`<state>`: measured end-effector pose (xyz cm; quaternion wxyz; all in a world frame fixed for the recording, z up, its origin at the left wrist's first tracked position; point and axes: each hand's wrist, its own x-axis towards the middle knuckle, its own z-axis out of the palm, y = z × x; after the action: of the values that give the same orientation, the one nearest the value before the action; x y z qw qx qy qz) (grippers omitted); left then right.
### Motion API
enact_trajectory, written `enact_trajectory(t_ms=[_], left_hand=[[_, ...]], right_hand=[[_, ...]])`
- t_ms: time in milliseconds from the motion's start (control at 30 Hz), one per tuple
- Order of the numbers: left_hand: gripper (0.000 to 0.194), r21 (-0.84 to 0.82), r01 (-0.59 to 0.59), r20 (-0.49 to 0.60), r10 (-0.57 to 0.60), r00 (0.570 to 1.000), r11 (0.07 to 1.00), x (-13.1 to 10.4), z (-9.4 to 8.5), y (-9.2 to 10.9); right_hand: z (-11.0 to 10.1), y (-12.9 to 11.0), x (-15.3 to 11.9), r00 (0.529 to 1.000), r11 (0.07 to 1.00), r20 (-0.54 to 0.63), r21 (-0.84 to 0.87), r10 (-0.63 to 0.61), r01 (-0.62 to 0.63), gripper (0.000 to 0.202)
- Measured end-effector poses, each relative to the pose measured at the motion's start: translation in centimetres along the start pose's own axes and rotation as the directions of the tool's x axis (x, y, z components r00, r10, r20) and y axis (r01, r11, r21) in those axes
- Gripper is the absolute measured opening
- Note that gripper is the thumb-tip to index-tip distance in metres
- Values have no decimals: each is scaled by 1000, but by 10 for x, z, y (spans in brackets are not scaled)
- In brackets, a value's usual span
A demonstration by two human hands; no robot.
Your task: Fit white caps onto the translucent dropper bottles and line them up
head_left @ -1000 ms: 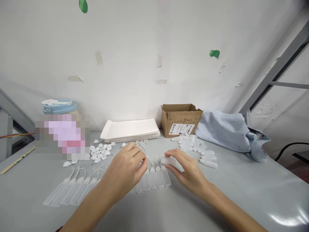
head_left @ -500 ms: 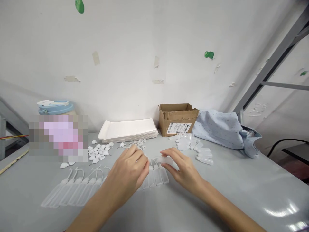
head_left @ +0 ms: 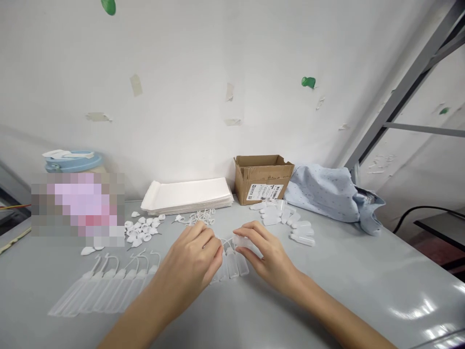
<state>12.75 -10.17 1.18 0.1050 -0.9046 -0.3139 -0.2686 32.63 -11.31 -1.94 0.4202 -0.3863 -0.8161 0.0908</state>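
Observation:
My right hand (head_left: 267, 254) pinches a small translucent plastic bottle (head_left: 242, 241) between thumb and fingers, its top end towards the left. Close beside it, my left hand (head_left: 196, 252) is closed with its back to me; whatever its fingertips hold is hidden. Beneath and between the hands lie several bottles (head_left: 232, 265) with white caps and thin curved tubes. A longer row of such capped bottles (head_left: 105, 291) rests left of my left forearm. Behind the hands are small white tube pieces (head_left: 201, 216) in a loose heap.
White pointed caps (head_left: 141, 228) are heaped at the left. Loose uncapped bottles (head_left: 279, 213) lie right of centre, before an open cardboard box (head_left: 263, 179). A stack of white sheets or envelopes (head_left: 189, 194) and a blue cloth (head_left: 323, 196) sit along the wall. A blue-lidded container (head_left: 74, 162) stands far left.
The whole scene has shifted slightly left in view. Both hands keep nearly the same pose, with the bottle still in my right hand.

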Motion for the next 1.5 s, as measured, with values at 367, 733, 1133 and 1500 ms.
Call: enact_trajectory(t_ms=[367,733,1133,1500], left_hand=[[22,-3,39,-68,-39,997,999,2,-3,4],[14,49,-10,-350,27,936,999,-2,7,22],[31,-70,-47,-199,32,979,996,-2,21,28],[20,-83,-28,-203,10,979,996,0,22,28]], right_hand=[[-2,-2,1,999,999,-39,22,35,-34,21],[-7,-10,6,965,941,-44,236,259,-242,10],[-11,-8,9,792,561,169,621,586,-548,28],[-14,-4,13,695,431,227,643,682,-633,34]])
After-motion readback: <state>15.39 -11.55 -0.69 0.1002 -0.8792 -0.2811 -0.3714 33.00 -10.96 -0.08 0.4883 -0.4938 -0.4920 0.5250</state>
